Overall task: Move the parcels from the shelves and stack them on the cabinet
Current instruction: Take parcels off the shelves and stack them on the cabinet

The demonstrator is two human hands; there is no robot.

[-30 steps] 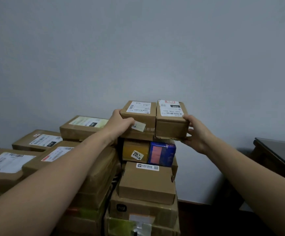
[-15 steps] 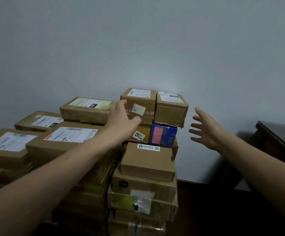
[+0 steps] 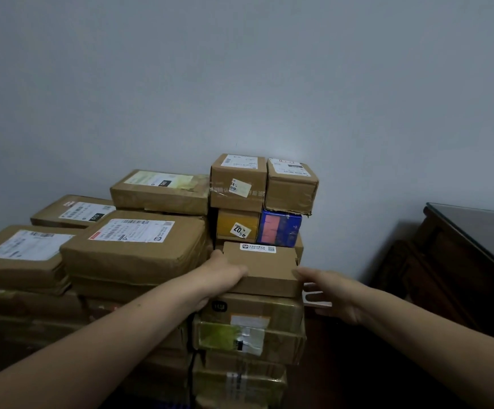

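Note:
Two small brown parcels, one (image 3: 237,184) next to the other (image 3: 291,188), sit side by side on top of the right-hand stack, against the wall. Under them are a yellow box (image 3: 235,227) and a blue box (image 3: 279,228). In front lies a flat brown box (image 3: 266,267) with a QR label. My left hand (image 3: 225,276) grips that box's near left corner, fingers over its top. My right hand (image 3: 334,296) is spread open at the near right corner, fingertips just at the edge.
Larger taped parcels (image 3: 133,246) with shipping labels are piled to the left, several layers deep. More parcels (image 3: 248,335) carry the flat box from below. A dark wooden table (image 3: 476,231) with a glass top stands at the right. A pale wall is behind.
Both hands let go of the two small top parcels, which stay on the stack. The hands dropped down and toward me to the flat brown box; my left hand took hold of it.

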